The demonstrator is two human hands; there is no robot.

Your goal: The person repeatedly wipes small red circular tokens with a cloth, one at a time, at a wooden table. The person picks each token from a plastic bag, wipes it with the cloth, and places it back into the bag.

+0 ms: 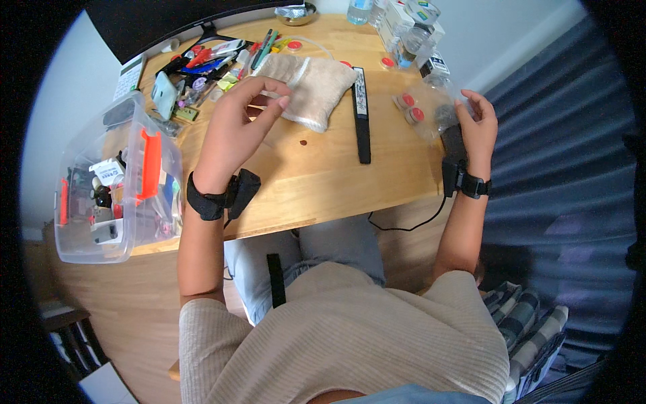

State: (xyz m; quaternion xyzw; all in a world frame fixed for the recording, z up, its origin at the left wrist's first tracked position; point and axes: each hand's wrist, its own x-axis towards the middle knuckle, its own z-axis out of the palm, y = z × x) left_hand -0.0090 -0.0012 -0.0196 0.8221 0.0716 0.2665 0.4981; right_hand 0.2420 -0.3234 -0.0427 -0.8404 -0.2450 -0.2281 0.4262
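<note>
My left hand (242, 121) hovers over the wooden table with curled fingers, thumb and forefinger slightly apart and nothing visible between them. Just behind its fingertips lies a folded beige cloth (323, 86) with white edging. At the table's right edge, my right hand (478, 121) has bent fingers beside a clear plastic bag (431, 123). Whether it pinches the thin plastic cannot be made out. Two red tealight candles (415, 115) lie at the bag's left side. Between the hands is a flat black strip (362, 136) with a white label bearing writing.
A clear plastic box (126, 237) with orange latches and assorted items stands at left. Pens, tools and a phone (164, 96) clutter the back left, near a calculator (130, 76). Bottles and boxes (396, 25) stand back right. A small dark-red piece (303, 143) lies mid-table.
</note>
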